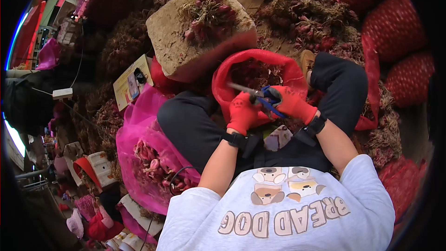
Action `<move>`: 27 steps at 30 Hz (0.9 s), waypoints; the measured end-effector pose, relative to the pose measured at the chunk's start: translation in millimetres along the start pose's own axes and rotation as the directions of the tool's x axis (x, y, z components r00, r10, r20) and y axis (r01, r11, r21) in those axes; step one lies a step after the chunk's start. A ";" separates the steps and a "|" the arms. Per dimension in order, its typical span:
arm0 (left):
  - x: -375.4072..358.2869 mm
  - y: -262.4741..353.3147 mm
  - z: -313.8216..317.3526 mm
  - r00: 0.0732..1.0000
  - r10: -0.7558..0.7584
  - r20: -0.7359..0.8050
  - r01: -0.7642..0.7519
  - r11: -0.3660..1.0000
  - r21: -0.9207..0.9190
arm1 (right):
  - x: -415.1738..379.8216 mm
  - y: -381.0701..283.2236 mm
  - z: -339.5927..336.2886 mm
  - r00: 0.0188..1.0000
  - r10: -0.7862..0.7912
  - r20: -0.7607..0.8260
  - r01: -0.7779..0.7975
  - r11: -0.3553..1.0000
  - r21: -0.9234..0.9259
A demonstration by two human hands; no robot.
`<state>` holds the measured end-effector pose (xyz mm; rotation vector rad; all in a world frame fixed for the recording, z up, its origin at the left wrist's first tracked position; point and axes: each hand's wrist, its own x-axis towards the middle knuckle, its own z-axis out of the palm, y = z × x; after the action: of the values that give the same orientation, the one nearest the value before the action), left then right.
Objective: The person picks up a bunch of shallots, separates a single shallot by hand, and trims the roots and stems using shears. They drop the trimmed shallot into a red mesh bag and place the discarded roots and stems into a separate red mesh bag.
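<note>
My right hand (292, 103), in a red glove, grips a pair of scissors with blue handles (272, 106). Their blades point left, slightly blurred, past the fingertips of my left hand (243, 112). That hand, also red-gloved, is closed, its fingers pinched near the blades; whatever they hold is too small or hidden to name. Both hands are over the near side of an open red mesh bag (225, 67), which stands between my bent legs. Dark reddish shallots or small onions (260, 73) show inside it.
A dirty pale foam block (167, 32) carries a bunch of shallots (213, 16). More bunches (316, 21) lie at the back right, beside filled red sacks (395, 25). At left stands a pink mesh bag (134, 135) of pinkish bulbs, near a board (123, 86) with a phone (133, 86).
</note>
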<state>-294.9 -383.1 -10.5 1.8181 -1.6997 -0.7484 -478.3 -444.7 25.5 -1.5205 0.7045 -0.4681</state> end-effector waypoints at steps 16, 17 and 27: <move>13.2 -9.1 -3.3 0.992 -0.124 -0.024 0.116 0.970 -0.215 | 6.4 -3.1 -4.2 0.965 0.261 -0.021 -0.214 0.831 0.514; 14.6 -21.5 3.6 0.992 -0.117 -0.057 0.090 0.933 -0.348 | 7.6 -1.4 -7.5 0.964 0.261 -0.042 -0.195 0.810 0.553; 14.4 30.3 -32.4 0.958 0.221 0.183 -0.002 0.643 -0.766 | 9.7 36.9 -25.2 0.951 0.296 0.094 -0.277 0.674 0.685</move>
<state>-292.4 -398.9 33.3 1.0277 -1.2964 -1.4396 -493.7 -468.9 -10.2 -0.6694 0.6680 -0.4414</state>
